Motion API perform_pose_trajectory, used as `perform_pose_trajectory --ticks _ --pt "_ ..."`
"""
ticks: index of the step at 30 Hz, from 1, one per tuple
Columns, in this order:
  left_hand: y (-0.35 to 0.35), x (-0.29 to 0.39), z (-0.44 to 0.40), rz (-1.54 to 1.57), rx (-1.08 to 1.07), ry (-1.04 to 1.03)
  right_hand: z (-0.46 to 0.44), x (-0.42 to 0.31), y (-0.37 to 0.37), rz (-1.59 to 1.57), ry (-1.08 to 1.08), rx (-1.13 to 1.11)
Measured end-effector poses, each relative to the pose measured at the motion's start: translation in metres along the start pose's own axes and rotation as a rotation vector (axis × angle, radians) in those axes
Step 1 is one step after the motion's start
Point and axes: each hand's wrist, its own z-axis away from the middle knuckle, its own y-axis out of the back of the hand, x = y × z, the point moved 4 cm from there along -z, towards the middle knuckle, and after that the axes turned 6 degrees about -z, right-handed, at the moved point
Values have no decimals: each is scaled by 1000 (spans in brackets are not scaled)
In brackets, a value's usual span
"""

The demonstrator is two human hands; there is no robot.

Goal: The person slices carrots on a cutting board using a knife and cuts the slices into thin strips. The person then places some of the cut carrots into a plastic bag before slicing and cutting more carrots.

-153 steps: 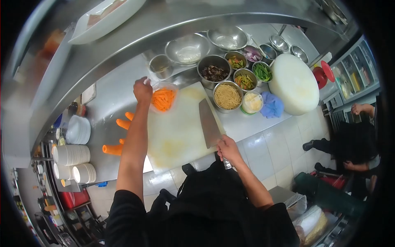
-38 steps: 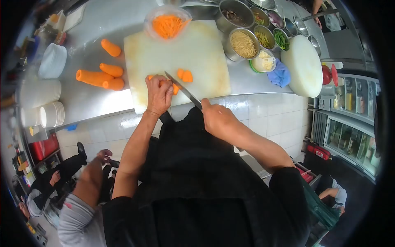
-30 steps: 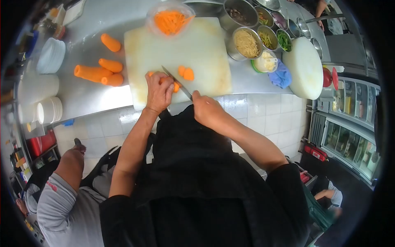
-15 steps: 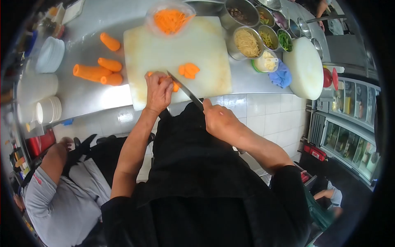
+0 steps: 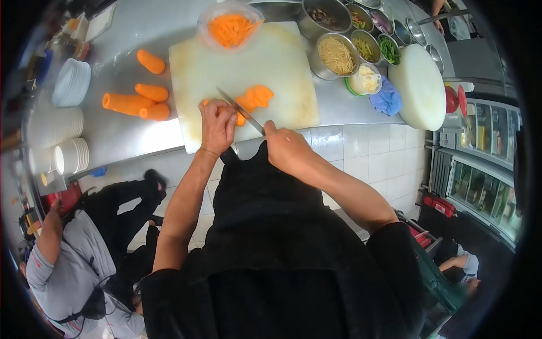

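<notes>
My left hand (image 5: 218, 125) is closed over a carrot (image 5: 240, 120) near the front edge of the white cutting board (image 5: 243, 62), its fingers curled and hiding most of it. My right hand (image 5: 287, 147) grips a knife (image 5: 241, 111), its blade slanting up and left beside my left fingers. Just right of the blade lie orange carrot slices (image 5: 261, 95). At the top of the board, carrot shreds (image 5: 231, 30) fill a clear plastic container or bag. Several peeled carrots (image 5: 127, 103) rest on the steel counter to the left.
Steel pots (image 5: 334, 55) with cut ingredients stand at the right, near a blue cloth (image 5: 386, 97) and a thick white round block (image 5: 418, 87). Stacked white bowls (image 5: 72, 155) sit at the far left. A person in a grey shirt (image 5: 68, 260) is behind on the left.
My right hand and the knife have shifted left and slightly up. More carrot slices now lie between the blade and the earlier pile. The person in grey has moved farther left.
</notes>
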Motion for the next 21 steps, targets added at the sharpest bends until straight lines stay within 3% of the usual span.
perform_pose_trajectory --ticks 5,9,14,21 --pt "-2 0 2 2 22 7 35 -11 22 -52 -121 -119" --pt "0 1 -1 -12 26 10 10 -7 7 -62 -95 -147" --pt "2 -2 -2 1 -15 12 -25 15 -39 -28 25 69" --pt "0 -5 6 23 2 31 -4 -8 2 33 -7 15"
